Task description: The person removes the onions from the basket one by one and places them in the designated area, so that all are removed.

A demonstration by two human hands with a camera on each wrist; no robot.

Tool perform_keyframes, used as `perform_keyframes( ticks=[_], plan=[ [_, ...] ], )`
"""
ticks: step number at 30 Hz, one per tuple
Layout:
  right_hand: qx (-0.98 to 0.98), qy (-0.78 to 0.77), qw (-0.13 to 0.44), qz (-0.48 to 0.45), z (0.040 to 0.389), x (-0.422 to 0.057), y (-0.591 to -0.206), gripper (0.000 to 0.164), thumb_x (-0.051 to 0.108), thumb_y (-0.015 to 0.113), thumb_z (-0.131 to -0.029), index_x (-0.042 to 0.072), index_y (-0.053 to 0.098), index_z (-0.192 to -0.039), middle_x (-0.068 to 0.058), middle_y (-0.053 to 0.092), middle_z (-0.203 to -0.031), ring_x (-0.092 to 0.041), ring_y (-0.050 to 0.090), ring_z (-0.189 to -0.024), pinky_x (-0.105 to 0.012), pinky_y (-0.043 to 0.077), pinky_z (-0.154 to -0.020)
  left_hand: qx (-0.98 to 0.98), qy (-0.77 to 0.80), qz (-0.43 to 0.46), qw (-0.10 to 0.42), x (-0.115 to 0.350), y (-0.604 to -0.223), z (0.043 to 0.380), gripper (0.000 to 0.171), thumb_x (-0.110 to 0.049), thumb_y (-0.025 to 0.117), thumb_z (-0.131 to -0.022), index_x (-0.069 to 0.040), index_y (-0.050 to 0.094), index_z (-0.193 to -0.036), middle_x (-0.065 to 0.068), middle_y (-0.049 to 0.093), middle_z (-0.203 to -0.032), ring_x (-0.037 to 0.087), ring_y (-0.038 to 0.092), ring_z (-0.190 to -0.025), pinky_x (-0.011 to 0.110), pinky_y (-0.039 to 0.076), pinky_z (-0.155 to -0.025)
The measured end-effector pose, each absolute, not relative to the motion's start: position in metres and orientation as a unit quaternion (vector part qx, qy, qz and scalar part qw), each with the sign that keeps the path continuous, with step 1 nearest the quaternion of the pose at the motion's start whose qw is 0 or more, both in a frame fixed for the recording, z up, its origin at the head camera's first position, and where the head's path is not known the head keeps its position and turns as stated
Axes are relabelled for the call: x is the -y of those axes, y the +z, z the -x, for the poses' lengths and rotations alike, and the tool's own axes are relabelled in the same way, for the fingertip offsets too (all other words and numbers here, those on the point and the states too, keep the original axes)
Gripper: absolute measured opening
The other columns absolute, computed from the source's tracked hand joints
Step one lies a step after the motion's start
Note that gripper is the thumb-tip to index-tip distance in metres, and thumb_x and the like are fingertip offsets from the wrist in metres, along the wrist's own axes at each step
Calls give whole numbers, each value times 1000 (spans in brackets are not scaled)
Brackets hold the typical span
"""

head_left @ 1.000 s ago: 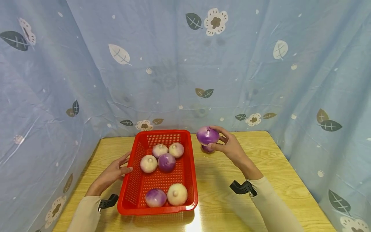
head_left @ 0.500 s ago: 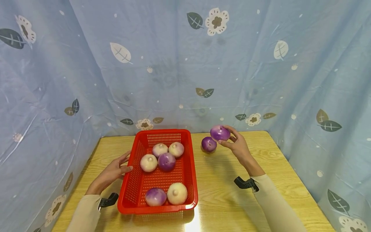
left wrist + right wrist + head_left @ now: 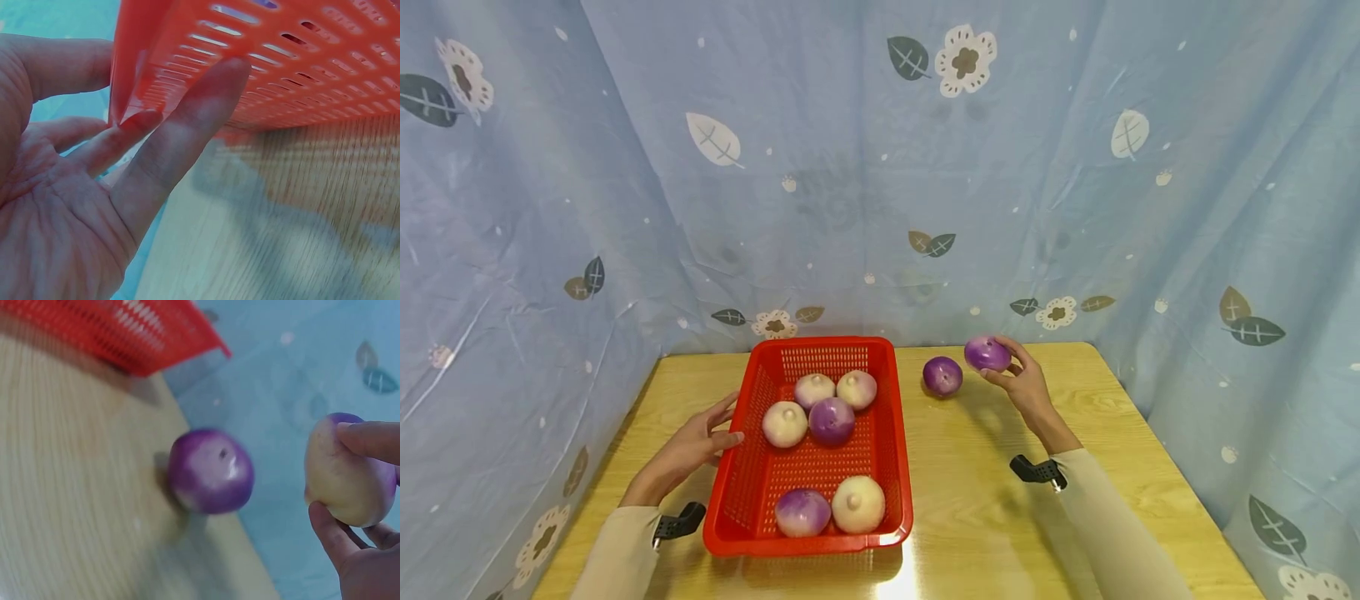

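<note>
A blue leaf-printed curtain [image 3: 842, 142] hangs along 3 sides of a wooden table [image 3: 977, 517].

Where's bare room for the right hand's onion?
Bare table lies between the red basket and the right sleeve, nearer than the lone purple onion. Inside, a strip is bare between the four far onions and the near two. Crowded: the basket's far half.

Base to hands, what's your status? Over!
Right hand holds purple-and-white onion. Left hand touches red basket. Possible obstacle: second onion on wooden table, between held onion and basket.
</note>
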State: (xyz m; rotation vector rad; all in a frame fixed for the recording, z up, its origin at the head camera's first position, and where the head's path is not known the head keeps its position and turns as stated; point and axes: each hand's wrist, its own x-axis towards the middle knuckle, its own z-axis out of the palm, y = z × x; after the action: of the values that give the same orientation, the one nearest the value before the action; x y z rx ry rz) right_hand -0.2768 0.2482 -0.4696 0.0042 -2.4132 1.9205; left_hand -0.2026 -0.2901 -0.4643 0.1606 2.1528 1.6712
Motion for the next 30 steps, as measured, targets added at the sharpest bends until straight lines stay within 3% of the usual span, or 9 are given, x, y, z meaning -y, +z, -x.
perform_keyframes(
  ticks=[12, 20, 30],
  plan=[
    [786, 616, 24, 44, 291, -264, -507, 69, 4, 69, -88, 13, 39, -149, -20, 32, -151, -38, 49, -126, -14, 47, -79, -775, 595, -54, 205, 291, -463, 205, 83, -11, 60, -96, -14, 7, -160, 31, 20, -158, 40, 68, -106, 50, 60, -73],
    [807, 588, 2, 53, 294, -272, -523, 69, 4, 69, -88, 13, 38, -149, -20, 35, -152, -43, 47, -131, -21, 46, -85, -772, 598, -54, 208, 291, -463, 203, 84, -10, 60, -96, -15, 6, -160, 32, 20, -158, 39, 69, -103, 50, 60, -73],
    [825, 562, -6, 54, 297, -268, -526, 70, 2, 71, -85, 11, 40, -147, -22, 33, -154, -46, 40, -137, -51, 38, -110, -776, 595, -50, 204, 287, -462, 204, 83, -10, 59, -96, -15, 7, -160, 31, 20, -159, 39, 68, -105, 50, 60, -74]
  ],
)
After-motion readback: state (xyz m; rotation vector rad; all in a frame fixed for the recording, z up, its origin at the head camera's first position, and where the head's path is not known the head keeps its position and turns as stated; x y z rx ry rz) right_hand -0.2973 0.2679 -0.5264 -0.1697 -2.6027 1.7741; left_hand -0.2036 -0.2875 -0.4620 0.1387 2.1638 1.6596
